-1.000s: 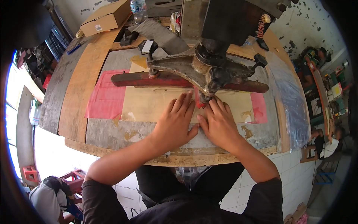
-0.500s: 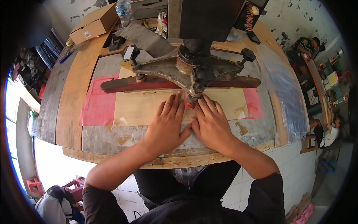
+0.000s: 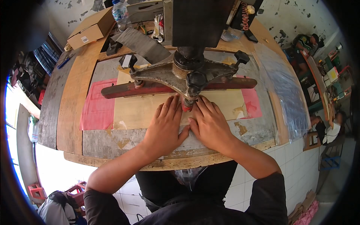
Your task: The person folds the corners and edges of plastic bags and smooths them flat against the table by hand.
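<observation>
My left hand [image 3: 164, 125] lies palm down on the tan sheet [image 3: 138, 112], its fingers stretched toward the press. Beside it, my right hand [image 3: 211, 125] also rests flat with fingers extended, its thumb close to the left thumb. Neither shows anything held. Between the fingertips stands the red-tipped foot of the metal press head [image 3: 187, 75]. A long red bar [image 3: 157, 90] under the head crosses the sheet just beyond my fingers. Pink tape [image 3: 99, 107] covers the sheet's left end, with more pink at the right end.
A cardboard box [image 3: 91, 29], a water bottle [image 3: 120, 14] and a grey slab [image 3: 144, 45] sit at the back. Clear plastic sheeting [image 3: 287, 90] covers the table's right side. A phone [image 3: 251, 36] lies behind. People [image 3: 305, 48] sit at the far right; another person [image 3: 58, 210] is lower left.
The view has shifted, so the press and table appear farther left and slightly turned. Both hands remain flat beside the press foot, with little visible movement of their own.
</observation>
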Action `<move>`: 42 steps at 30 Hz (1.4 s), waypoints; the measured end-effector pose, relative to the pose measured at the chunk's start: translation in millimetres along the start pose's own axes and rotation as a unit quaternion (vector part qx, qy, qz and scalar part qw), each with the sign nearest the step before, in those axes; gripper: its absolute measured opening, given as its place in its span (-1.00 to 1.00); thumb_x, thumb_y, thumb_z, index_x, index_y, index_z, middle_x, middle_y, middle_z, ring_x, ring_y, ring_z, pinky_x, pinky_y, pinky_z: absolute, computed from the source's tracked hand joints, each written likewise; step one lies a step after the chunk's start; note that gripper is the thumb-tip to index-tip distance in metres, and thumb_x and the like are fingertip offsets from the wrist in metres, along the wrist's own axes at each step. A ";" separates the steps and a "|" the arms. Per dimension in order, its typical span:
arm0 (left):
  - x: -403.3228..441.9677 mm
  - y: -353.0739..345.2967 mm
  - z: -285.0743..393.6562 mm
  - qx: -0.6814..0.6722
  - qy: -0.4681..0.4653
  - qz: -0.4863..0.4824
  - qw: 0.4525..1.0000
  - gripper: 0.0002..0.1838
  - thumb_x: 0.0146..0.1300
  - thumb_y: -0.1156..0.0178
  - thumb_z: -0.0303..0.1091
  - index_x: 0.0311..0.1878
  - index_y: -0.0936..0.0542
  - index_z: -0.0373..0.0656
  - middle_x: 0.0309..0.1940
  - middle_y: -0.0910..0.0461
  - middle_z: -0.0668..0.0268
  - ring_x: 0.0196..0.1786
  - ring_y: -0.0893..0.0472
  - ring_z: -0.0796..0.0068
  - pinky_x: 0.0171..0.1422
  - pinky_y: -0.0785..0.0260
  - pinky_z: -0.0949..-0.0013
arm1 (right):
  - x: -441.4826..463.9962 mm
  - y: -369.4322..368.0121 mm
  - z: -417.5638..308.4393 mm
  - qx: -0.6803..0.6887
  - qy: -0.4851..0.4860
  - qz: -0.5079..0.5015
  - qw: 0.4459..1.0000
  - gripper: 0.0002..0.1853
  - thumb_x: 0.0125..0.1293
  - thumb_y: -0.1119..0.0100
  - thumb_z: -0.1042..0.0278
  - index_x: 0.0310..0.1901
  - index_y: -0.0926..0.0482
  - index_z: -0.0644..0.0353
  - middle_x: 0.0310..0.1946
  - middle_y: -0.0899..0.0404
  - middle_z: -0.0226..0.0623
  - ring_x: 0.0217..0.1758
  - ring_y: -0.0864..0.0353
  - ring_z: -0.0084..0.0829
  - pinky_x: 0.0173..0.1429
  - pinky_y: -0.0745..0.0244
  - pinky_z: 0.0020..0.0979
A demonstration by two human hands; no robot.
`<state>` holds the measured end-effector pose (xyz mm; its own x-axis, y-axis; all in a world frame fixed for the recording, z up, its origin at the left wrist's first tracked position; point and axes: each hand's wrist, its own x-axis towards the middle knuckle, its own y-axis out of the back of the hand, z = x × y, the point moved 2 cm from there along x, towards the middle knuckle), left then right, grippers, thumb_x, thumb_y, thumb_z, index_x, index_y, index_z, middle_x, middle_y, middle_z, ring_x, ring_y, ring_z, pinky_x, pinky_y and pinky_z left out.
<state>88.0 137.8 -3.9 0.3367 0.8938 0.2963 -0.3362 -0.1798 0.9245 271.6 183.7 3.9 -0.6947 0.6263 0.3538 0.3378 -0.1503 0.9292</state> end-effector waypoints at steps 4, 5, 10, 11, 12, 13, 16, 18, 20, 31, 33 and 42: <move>2.1 4.2 1.8 -0.002 -0.004 0.006 1.000 -0.23 0.42 -0.23 -0.08 0.50 -0.38 -0.49 0.53 -0.33 -0.34 0.64 -0.28 -0.32 0.72 -0.12 -0.18 | 1.4 2.0 0.0 0.011 0.001 0.006 1.000 -0.37 0.51 -0.23 0.24 0.40 -0.45 0.63 0.47 -0.43 0.31 0.49 -0.47 0.10 0.57 -0.37 -0.04; 2.1 4.4 1.9 -0.003 -0.004 0.008 1.000 -0.23 0.41 -0.24 -0.09 0.49 -0.38 -0.48 0.51 -0.34 -0.34 0.63 -0.29 -0.32 0.72 -0.13 -0.18 | 1.4 2.2 -0.2 0.011 0.001 0.006 1.000 -0.37 0.51 -0.23 0.24 0.40 -0.45 0.63 0.47 -0.43 0.31 0.49 -0.47 0.10 0.57 -0.37 -0.04; 3.2 3.6 1.2 0.004 -0.008 0.015 1.000 -0.23 0.37 -0.27 -0.09 0.48 -0.40 -0.48 0.47 -0.37 -0.33 0.61 -0.33 -0.31 0.70 -0.16 -0.17 | 0.6 3.3 0.4 0.023 -0.005 0.014 1.000 -0.39 0.49 -0.24 0.25 0.36 -0.49 0.64 0.42 -0.46 0.29 0.48 -0.48 0.12 0.60 -0.35 -0.02; 3.4 3.3 0.9 0.003 -0.009 0.018 1.000 -0.22 0.36 -0.28 -0.09 0.48 -0.40 -0.48 0.47 -0.38 -0.32 0.61 -0.33 -0.30 0.70 -0.17 -0.17 | 0.6 4.1 0.3 0.023 -0.004 0.015 1.000 -0.39 0.49 -0.24 0.25 0.36 -0.49 0.64 0.42 -0.46 0.29 0.48 -0.48 0.12 0.60 -0.35 -0.02; 2.7 3.9 1.2 0.002 -0.009 0.021 1.000 -0.22 0.36 -0.28 -0.09 0.48 -0.41 -0.47 0.47 -0.38 -0.31 0.61 -0.33 -0.29 0.70 -0.18 -0.16 | 1.1 5.2 -0.2 0.028 -0.009 0.012 0.999 -0.40 0.48 -0.25 0.24 0.34 -0.51 0.64 0.42 -0.46 0.30 0.48 -0.48 0.11 0.60 -0.35 -0.02; 2.5 5.1 1.4 0.004 -0.007 0.023 1.000 -0.22 0.36 -0.28 -0.09 0.48 -0.41 -0.47 0.47 -0.38 -0.31 0.61 -0.33 -0.29 0.70 -0.18 -0.16 | 2.2 5.9 -0.9 0.034 -0.012 0.010 0.999 -0.41 0.47 -0.26 0.24 0.32 -0.52 0.65 0.41 -0.47 0.30 0.48 -0.49 0.11 0.60 -0.35 -0.02; 2.0 8.9 2.3 0.007 -0.017 0.028 0.999 -0.25 0.37 -0.29 -0.09 0.45 -0.44 -0.48 0.46 -0.41 -0.29 0.59 -0.36 -0.27 0.69 -0.21 -0.14 | 0.9 2.3 -0.2 0.018 0.006 0.044 0.999 -0.48 0.50 -0.26 0.23 0.26 -0.58 0.57 0.31 -0.55 0.30 0.44 -0.53 0.18 0.59 -0.39 0.01; 0.5 9.3 2.7 0.005 -0.019 0.033 0.999 -0.29 0.41 -0.27 -0.08 0.42 -0.49 -0.48 0.45 -0.44 -0.28 0.57 -0.40 -0.26 0.67 -0.24 -0.11 | 0.5 1.9 0.1 0.011 0.011 0.050 0.999 -0.48 0.50 -0.27 0.23 0.26 -0.59 0.58 0.31 -0.56 0.31 0.44 -0.54 0.18 0.59 -0.39 0.00; -1.0 8.1 1.3 0.006 -0.026 0.040 0.999 -0.31 0.43 -0.26 -0.07 0.42 -0.50 -0.47 0.46 -0.45 -0.27 0.58 -0.41 -0.25 0.67 -0.25 -0.10 | -1.2 1.3 0.1 0.004 0.017 0.057 0.998 -0.47 0.50 -0.27 0.22 0.25 -0.59 0.59 0.31 -0.56 0.32 0.43 -0.56 0.18 0.59 -0.40 -0.01; -23.2 15.2 6.3 -0.002 0.000 0.045 0.999 -0.33 0.49 -0.28 -0.05 0.43 -0.55 -0.42 0.52 -0.49 -0.13 0.60 -0.45 -0.08 0.66 -0.32 -0.02 | -16.8 4.2 0.0 0.027 0.011 0.026 0.999 -0.36 0.57 -0.22 0.17 0.46 -0.44 0.55 0.47 -0.45 0.33 0.58 -0.44 0.19 0.67 -0.33 0.01; -35.6 16.5 13.7 -0.016 0.006 0.041 0.999 -0.34 0.49 -0.28 -0.06 0.44 -0.55 -0.41 0.54 -0.47 -0.11 0.62 -0.43 -0.08 0.67 -0.30 -0.03 | -33.5 4.8 -6.6 0.028 0.004 0.027 0.999 -0.36 0.58 -0.20 0.16 0.46 -0.44 0.54 0.53 -0.40 0.28 0.63 -0.38 0.15 0.69 -0.28 0.05; -83.5 17.4 50.0 -0.055 0.083 0.096 0.990 -0.36 0.46 -0.32 -0.07 0.44 -0.58 -0.32 0.61 -0.43 0.04 0.71 -0.31 0.07 0.78 -0.03 -0.21 | -97.1 15.9 -50.8 0.053 -0.095 0.078 0.991 -0.43 0.59 -0.20 0.13 0.47 -0.54 0.31 0.60 -0.45 -0.11 0.71 -0.34 -0.10 0.73 -0.21 0.09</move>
<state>98.0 39.5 -0.5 0.1107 0.9043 0.4124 -0.4770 -0.3157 0.8202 312.2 81.7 -10.2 -0.5001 0.7356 0.4570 0.5038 -0.1821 0.8444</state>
